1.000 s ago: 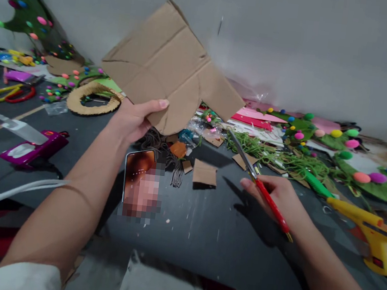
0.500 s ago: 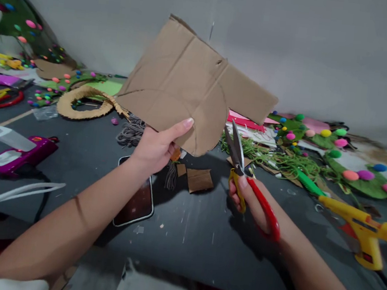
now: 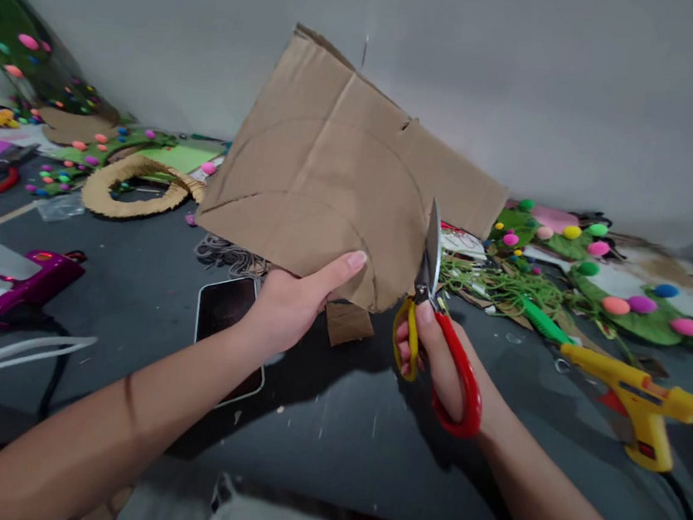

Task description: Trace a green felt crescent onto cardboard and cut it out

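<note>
My left hand grips the lower edge of a brown cardboard sheet and holds it up in front of me; curved lines are drawn on it. My right hand is closed on scissors with one red and one yellow handle. Their blades point upward and touch the cardboard's right lower edge. A small cardboard scrap lies on the dark table just below the sheet.
A phone lies under my left wrist. A yellow glue gun lies at right, a purple one at left. Green felt shapes with coloured pompoms, green strands, a rope ring and grey yarn line the back by the wall.
My left hand swung the cardboard right and lower. My right hand took the scissors by the handles, turned the blades up and brought them to the cardboard's edge.
</note>
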Demonstrator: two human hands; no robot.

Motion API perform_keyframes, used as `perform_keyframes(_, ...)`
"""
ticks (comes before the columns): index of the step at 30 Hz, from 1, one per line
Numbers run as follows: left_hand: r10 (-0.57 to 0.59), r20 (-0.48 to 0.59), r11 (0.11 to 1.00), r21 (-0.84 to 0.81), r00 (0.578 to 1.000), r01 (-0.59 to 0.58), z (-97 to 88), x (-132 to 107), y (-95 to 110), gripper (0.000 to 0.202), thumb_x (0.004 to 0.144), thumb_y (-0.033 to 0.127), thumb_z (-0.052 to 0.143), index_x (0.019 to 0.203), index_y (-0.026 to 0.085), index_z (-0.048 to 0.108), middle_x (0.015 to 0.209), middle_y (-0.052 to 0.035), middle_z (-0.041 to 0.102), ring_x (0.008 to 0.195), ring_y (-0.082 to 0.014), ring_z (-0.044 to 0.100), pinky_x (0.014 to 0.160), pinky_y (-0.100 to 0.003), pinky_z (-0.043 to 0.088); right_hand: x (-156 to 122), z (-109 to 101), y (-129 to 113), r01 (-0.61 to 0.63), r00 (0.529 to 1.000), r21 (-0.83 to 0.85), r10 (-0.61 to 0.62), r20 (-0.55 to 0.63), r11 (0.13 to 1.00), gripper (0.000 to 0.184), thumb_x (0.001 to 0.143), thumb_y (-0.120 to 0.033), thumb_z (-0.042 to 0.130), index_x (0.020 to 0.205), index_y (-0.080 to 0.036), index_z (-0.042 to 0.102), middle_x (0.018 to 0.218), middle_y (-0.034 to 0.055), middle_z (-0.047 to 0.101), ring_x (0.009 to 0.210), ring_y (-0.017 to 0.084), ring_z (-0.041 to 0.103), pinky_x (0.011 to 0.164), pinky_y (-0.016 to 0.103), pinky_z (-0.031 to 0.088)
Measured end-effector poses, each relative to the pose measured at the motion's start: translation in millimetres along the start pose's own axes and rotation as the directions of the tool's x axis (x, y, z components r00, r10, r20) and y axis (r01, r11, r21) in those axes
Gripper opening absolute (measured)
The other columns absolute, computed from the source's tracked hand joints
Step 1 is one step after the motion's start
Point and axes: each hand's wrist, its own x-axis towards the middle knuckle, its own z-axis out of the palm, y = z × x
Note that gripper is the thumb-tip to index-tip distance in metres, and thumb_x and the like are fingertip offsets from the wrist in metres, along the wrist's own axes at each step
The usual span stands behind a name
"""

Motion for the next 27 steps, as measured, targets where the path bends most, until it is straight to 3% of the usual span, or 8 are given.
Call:
perform_keyframes(7, -0.029, 0.003, 0.998, 0.064, 1.0, 0.029, -0.9, -3.3, -2.6, 0.049, 0.078, 0.029, 0.092, 0.125, 0.026, 0.078, 0.131, -0.0043, 0.079, 0.124, -0.0268, 0.074, 0.104, -0.037, 0.064, 0.9, -5.4, 7.6, 0.094, 0.995, -0.12, -0.096, -0.015, 0.988, 0.061, 0.097, -0.08, 0.051, 0.082, -0.022, 0.057, 0.068, -0.0009, 0.055, 0.06, 0.016, 0.052, 0.056, 0.029, 0.045)
perform_keyframes(11, -0.024, 0.0, 0.996, 0.081, 1.0, 0.024, -1.2, -3.4, -3.4, 0.043, 0.079, 0.03, 0.091, 0.119, 0.025, 0.079, 0.13, -0.0041, 0.079, 0.124, -0.0257, 0.074, 0.104, -0.035, 0.064, 1.2, -6.2, 7.0, 0.146, 0.987, -0.23, -0.159, -0.039, 0.962, 0.063, 0.099, -0.082, 0.045, 0.079, -0.023, 0.056, 0.066, 0.0002, 0.057, 0.06, 0.018, 0.055, 0.058, 0.03, 0.045)
perform_keyframes(17, -0.053, 0.036, 0.996, 0.068, 0.998, 0.05, -0.3, -6.0, -4.4, 0.03, 0.082, 0.029, 0.088, 0.111, 0.024, 0.082, 0.128, -0.0035, 0.08, 0.124, -0.0245, 0.073, 0.105, -0.036, 0.063, 1.2, -5.3, -3.5, 0.129, 0.988, -0.327, -0.15, -0.041, 0.936, 0.071, 0.096, -0.088, 0.039, 0.067, -0.025, 0.056, 0.05, 0.0025, 0.054, 0.057, 0.021, 0.056, 0.057, 0.032, 0.043)
perform_keyframes(27, -0.173, -0.002, 0.984, 0.044, 0.985, 0.173, 3.7, -6.8, 2.6, 0.033, 0.077, 0.027, 0.091, 0.109, 0.021, 0.081, 0.127, -0.0069, 0.081, 0.122, -0.0311, 0.075, 0.094, -0.042, 0.07, 3.3, -7.2, -0.2, 0.148, 0.976, -0.42, -0.201, -0.085, 0.896, 0.072, 0.096, -0.087, 0.039, 0.063, -0.024, 0.052, 0.05, 0.0024, 0.052, 0.054, 0.019, 0.052, 0.056, 0.031, 0.04)
